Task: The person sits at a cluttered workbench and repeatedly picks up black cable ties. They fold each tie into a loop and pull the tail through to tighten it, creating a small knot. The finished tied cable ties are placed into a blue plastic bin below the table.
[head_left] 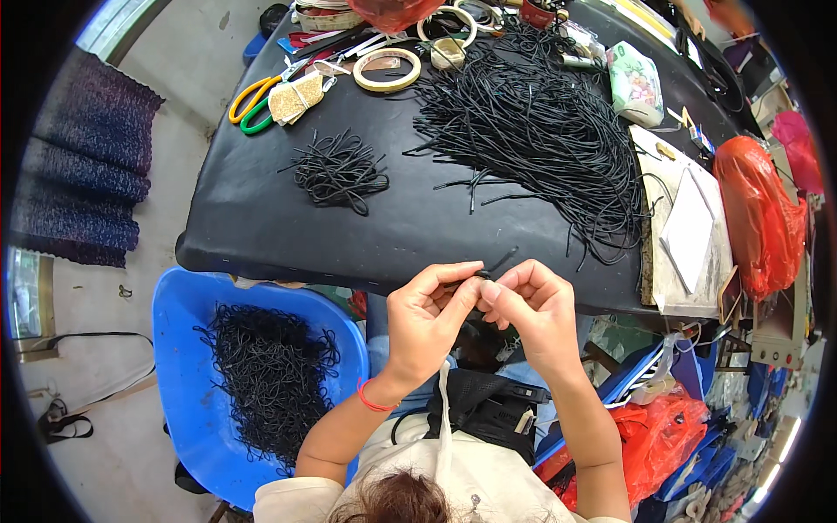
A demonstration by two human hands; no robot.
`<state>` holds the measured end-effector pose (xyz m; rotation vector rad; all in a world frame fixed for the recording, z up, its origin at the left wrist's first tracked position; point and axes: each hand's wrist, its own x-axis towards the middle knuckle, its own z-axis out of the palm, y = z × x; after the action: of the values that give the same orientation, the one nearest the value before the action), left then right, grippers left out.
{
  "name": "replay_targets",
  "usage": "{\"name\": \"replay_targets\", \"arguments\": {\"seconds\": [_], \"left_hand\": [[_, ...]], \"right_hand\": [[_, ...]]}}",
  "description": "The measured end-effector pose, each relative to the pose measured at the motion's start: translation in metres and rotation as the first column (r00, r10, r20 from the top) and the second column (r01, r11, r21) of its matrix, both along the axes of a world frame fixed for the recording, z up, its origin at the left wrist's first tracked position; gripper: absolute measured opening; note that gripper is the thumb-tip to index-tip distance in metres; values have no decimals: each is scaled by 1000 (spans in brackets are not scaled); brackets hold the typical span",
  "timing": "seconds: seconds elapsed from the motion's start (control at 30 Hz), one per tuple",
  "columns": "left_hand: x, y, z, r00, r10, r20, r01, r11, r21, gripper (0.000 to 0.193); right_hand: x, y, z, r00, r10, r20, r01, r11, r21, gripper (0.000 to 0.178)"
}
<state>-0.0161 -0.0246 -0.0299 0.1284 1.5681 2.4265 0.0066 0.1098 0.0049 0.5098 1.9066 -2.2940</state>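
Observation:
Both my hands meet just off the front edge of the black table [288, 227]. My left hand [427, 309] pinches a short black cord [504, 259] between thumb and fingers, and one end of it sticks up past the fingertips. Against the same cord, the thumb and fingers of my right hand [536, 305] are pressed together; most of the cord is hidden by the fingers. Beyond my hands a large heap of black cords [532, 131] spreads over the table. A smaller tangled bunch of cords [340, 170] lies to its left.
A blue tub [170, 349] with looped black cords [266, 375] stands at lower left. Scissors [253, 105] and a tape roll [386, 85] lie at the far left of the table. On the right are a pale board [697, 296] and a red plastic bag [758, 218].

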Motion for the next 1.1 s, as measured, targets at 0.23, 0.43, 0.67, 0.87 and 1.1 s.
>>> {"name": "replay_targets", "arguments": {"seconds": [0.23, 0.43, 0.67, 0.87, 1.1], "left_hand": [[-10, -17, 4, 972, -227, -59, 199, 931, -306, 18], [-18, -21, 23, 922, -382, -55, 314, 825, -469, 17], [-18, -20, 19, 855, -519, -20, 444, 750, -491, 20], [-18, -22, 14, 872, -465, 153, 489, 808, -329, 19], [-11, -15, 4, 863, -426, 272, 451, 892, -36, 13]], "right_hand": [[-1, 7, -13, 983, 80, -166, -1, 905, 426, 18], [0, 6, -13, 996, 58, -74, -51, 994, 94, 16], [2, 2, -17, 995, -93, -47, 99, 984, 148, 18], [4, 1, -18, 995, -4, -105, 9, 998, 56, 20], [5, 0, -23, 985, -50, -165, 72, 988, 133, 18]]}}
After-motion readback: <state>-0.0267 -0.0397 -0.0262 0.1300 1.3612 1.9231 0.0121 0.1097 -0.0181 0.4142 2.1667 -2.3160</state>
